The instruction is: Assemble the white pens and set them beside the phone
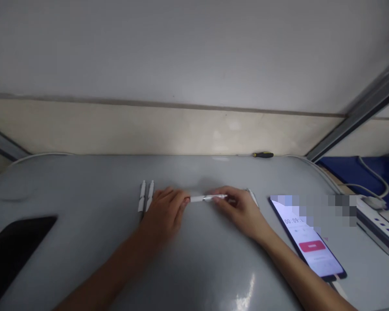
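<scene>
A slim white pen-like stick (197,198) lies level between my two hands over the grey table. Its left end is pinched in my left hand (167,211), where a bit of red shows at the fingertips. The fingers of my right hand (238,207) close on its other end. Two similar white sticks (142,196) stand side by side just left of my left hand, one partly covered by it. Another white piece (253,198) shows behind my right hand, mostly hidden.
A lit phone (311,242) with a timer lies at the right, beside a white power strip (381,226). A screwdriver (262,154) rests at the table's back edge. At the left is a black flat object (17,246). Cables run along the back corners.
</scene>
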`<action>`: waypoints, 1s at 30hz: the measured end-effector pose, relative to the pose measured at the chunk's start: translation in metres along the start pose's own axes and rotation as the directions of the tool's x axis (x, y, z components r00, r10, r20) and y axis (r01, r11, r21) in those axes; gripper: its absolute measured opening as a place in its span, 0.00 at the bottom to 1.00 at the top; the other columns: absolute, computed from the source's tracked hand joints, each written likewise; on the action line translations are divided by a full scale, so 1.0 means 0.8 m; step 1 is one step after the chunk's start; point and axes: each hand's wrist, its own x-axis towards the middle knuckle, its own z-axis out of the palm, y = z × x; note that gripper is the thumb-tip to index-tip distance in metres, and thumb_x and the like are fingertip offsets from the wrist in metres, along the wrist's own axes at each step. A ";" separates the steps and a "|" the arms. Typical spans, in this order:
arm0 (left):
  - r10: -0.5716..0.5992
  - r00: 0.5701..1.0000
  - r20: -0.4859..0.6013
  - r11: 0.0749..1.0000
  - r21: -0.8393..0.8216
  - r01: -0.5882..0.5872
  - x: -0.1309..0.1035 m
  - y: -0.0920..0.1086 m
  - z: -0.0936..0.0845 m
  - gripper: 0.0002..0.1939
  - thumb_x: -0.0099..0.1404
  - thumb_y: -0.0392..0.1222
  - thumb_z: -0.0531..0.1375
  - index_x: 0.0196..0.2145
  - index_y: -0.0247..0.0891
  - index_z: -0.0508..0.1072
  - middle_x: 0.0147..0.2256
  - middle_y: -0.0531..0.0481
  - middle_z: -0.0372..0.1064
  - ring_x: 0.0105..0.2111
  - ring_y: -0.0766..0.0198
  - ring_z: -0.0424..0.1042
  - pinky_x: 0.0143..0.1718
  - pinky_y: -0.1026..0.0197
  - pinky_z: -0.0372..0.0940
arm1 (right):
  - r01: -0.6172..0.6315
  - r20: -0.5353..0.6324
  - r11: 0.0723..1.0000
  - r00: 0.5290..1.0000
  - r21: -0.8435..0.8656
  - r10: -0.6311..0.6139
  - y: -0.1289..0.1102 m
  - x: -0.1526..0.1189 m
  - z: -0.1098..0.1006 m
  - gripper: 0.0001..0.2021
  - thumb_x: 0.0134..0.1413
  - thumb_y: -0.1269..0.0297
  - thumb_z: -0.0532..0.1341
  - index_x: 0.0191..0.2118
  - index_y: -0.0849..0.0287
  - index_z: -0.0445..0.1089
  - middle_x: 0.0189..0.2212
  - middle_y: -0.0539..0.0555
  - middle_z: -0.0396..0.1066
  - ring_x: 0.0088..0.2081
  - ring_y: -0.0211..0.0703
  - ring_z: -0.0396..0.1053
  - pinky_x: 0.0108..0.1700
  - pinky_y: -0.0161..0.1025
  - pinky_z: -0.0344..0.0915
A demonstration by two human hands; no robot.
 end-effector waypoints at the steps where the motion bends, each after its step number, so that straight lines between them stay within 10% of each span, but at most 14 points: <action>1: -0.004 1.000 0.006 1.000 0.001 0.004 0.000 0.000 -0.001 0.16 0.74 0.39 0.43 0.35 0.37 0.68 0.31 0.51 0.69 0.34 0.59 0.65 0.39 0.56 0.57 | 0.033 -0.020 0.999 0.999 -0.009 -0.033 0.000 0.000 0.000 0.09 0.59 0.60 0.60 0.40 0.57 0.74 0.33 0.53 0.75 0.34 0.42 0.71 0.34 0.36 0.66; 30: 0.009 0.997 0.078 1.000 -0.017 -0.008 0.004 0.000 -0.009 0.18 0.73 0.42 0.46 0.55 0.45 0.69 0.36 0.50 0.69 0.37 0.60 0.64 0.43 0.55 0.58 | 0.360 0.054 0.805 0.923 -0.472 -0.381 0.003 0.000 -0.016 0.08 0.57 0.75 0.61 0.40 0.56 0.73 0.36 0.52 0.74 0.38 0.44 0.68 0.40 0.40 0.64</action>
